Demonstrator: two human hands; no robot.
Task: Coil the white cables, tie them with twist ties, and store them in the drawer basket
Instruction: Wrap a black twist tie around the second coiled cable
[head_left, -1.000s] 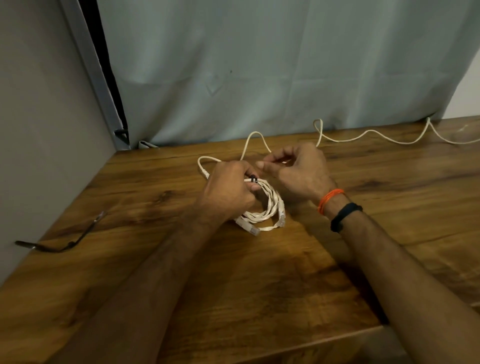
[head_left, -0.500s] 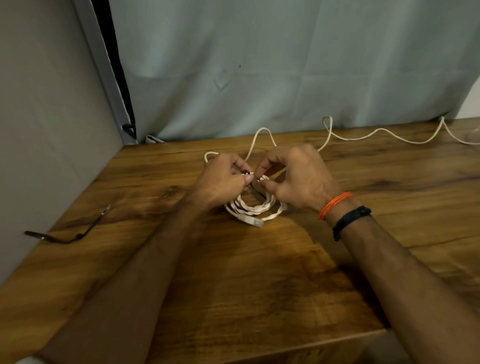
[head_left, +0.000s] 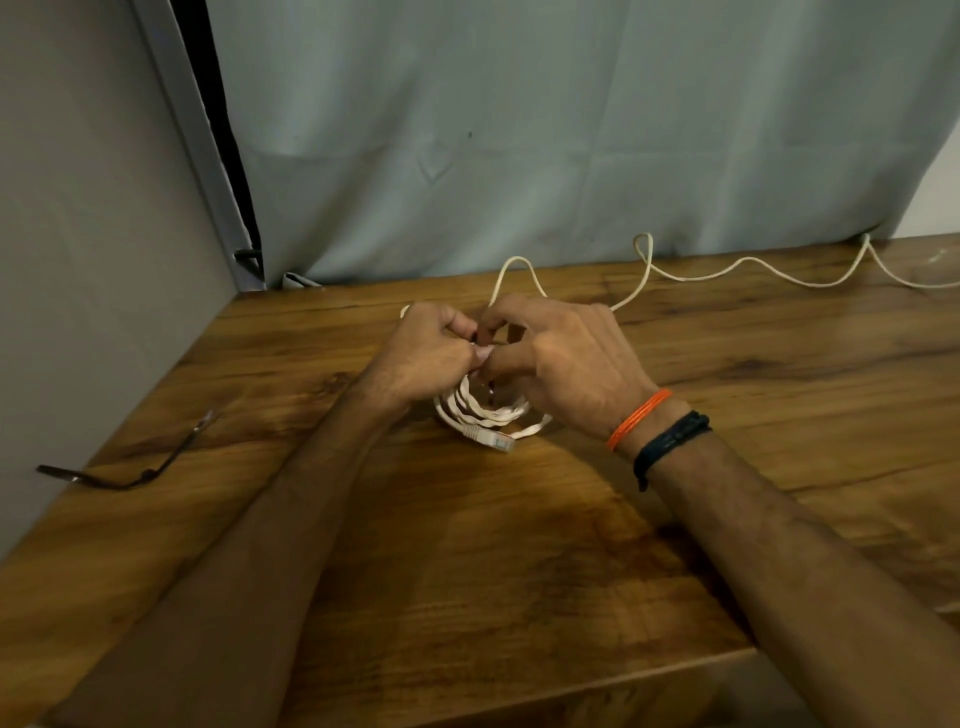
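Note:
A coiled white cable (head_left: 485, 415) lies on the wooden table (head_left: 519, 545), its clear plug (head_left: 493, 440) pointing toward me. My left hand (head_left: 426, 358) and my right hand (head_left: 566, 364) meet over the top of the coil, fingers curled. Both pinch a small dark twist tie (head_left: 475, 340) wrapped on the bundle; most of the tie is hidden between the fingertips. A second white cable (head_left: 753, 267) trails loose along the back edge of the table to the right.
A dark twist tie (head_left: 130, 480) lies by the table's left edge, next to the grey wall. A pale curtain (head_left: 571, 130) hangs behind the table. The front edge of the table runs near my forearms.
Both hands have drawn closer together over the coil, and their fingertips now meet at the tie. The coil has stayed in place on the table.

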